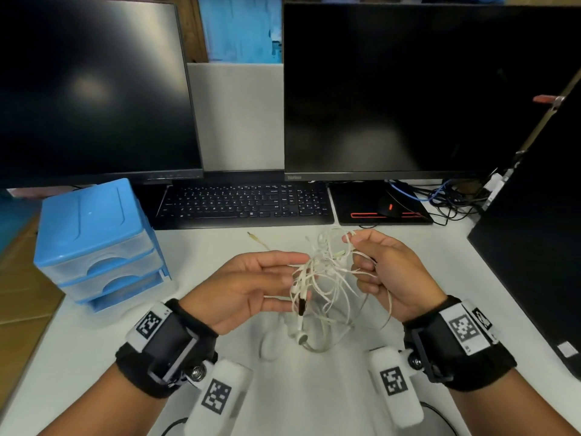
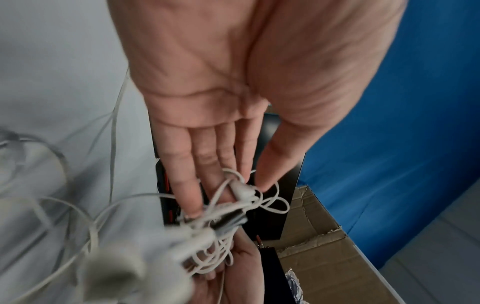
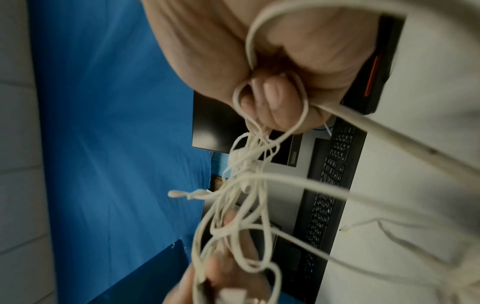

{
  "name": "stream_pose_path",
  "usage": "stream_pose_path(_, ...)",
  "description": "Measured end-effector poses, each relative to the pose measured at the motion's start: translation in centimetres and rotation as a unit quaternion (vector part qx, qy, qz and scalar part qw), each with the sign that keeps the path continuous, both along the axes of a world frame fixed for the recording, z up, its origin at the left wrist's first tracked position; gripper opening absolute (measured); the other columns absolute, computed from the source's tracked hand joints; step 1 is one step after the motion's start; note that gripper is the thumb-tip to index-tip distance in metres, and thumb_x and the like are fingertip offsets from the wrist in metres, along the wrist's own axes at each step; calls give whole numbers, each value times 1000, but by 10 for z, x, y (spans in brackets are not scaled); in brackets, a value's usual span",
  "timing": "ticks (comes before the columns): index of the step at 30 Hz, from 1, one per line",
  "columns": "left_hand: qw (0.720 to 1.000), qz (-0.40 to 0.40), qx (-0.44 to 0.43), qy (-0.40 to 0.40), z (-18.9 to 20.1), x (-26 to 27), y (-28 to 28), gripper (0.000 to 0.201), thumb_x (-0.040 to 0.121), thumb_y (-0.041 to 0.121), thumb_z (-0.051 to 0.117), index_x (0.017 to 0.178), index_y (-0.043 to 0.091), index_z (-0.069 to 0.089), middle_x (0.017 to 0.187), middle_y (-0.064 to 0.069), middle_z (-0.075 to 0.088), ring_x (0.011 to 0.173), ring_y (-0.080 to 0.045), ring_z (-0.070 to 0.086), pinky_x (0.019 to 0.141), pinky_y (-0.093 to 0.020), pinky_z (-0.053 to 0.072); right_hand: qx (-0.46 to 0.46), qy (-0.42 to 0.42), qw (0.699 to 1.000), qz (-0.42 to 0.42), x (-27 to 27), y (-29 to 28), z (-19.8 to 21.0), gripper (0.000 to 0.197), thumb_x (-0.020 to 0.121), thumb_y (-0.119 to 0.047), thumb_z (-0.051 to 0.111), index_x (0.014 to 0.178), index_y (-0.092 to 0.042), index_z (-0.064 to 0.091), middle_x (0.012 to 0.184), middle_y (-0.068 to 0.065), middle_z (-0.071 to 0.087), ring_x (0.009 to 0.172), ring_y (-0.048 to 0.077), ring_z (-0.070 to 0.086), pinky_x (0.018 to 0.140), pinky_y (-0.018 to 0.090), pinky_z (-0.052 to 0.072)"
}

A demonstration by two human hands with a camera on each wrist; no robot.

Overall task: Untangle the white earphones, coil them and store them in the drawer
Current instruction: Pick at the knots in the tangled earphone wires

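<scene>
A tangled bunch of white earphones hangs between both hands above the white desk. My right hand grips several loops of the cord in curled fingers. My left hand has straight fingers that touch the tangle from the left, palm facing right. One earbud dangles low over the desk, and the plug end lies on the desk behind. The blue drawer unit stands at the left with its drawers closed.
A black keyboard and a mouse on a mousepad lie behind the hands, under two dark monitors. Loose cables lie at the back right. A dark panel borders the desk's right side.
</scene>
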State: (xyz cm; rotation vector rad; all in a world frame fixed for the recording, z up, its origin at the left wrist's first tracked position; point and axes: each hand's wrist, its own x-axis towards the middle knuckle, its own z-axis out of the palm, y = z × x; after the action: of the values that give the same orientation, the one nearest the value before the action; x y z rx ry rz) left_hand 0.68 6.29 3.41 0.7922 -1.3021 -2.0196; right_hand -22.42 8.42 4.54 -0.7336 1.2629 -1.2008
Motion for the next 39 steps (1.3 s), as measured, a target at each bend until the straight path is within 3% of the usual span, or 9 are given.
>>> stream_pose_path(12,998,38,49,20,-8,-1,-3,41,73,-1,67,111,12,73,91,-5,69,67,-12,62,71,-31,57,-27,163,983,80,5,1,-13,17,100,-14,54,100,0,63,59,6,51,48,16,43,49,27,36)
stream_pose_path(16,980,84,-68,-168,-18,-1,-3,54,61,12,90,108,30,71,95,4,65,70,-4,60,65,-17,46,-37,58,995,73,6,3,-2,11,100,-11,51,98,-7,61,54,-2,31,48,14,33,48,25,32)
stream_pose_path(19,967,9,-139,-214,-26,-11,7,39,65,14,90,94,33,74,92,13,72,79,-2,66,84,-23,50,-33,-55,994,84,8,8,12,15,100,-9,48,95,-7,62,54,-3,26,45,12,31,44,22,31)
stream_pose_path(23,956,-55,-199,-206,-34,-21,14,14,79,22,80,92,17,76,92,-3,75,89,-21,70,94,-43,53,-32,-93,991,87,10,9,13,17,99,-7,47,96,-5,64,55,1,32,47,13,37,45,23,34)
stream_pose_path(27,979,-31,-119,-163,-31,-16,11,23,84,17,72,103,5,75,81,-3,71,62,-5,55,58,-19,45,-18,164,985,55,-2,2,-2,14,96,-14,59,108,-12,65,86,9,61,68,15,56,60,26,42)
stream_pose_path(30,989,-25,-85,-114,-27,-13,7,25,85,18,72,103,1,72,86,-2,72,65,-6,58,58,-16,43,-38,338,940,25,-6,-1,-11,22,94,-23,65,116,-26,63,117,-3,58,96,11,59,74,24,44)
stream_pose_path(33,997,-25,-59,-53,-23,-12,6,18,85,10,63,99,6,74,96,-8,72,72,-8,65,62,-17,48,-149,345,927,6,1,7,1,5,92,-21,67,92,-16,68,90,-6,66,78,3,59,70,18,45)
stream_pose_path(35,998,-24,-58,-30,-22,-12,7,18,87,7,62,94,15,77,94,-7,73,73,-9,65,63,-18,49,-183,310,928,91,8,19,15,22,89,-25,71,77,-8,67,68,2,65,61,8,55,61,20,47)
stream_pose_path(39,998,10,-56,-18,-21,-13,7,18,87,11,63,101,7,74,79,-5,69,67,-9,61,63,-20,50,-141,364,893,223,28,36,16,36,71,-44,84,72,-12,66,67,8,67,53,6,54,55,27,48)
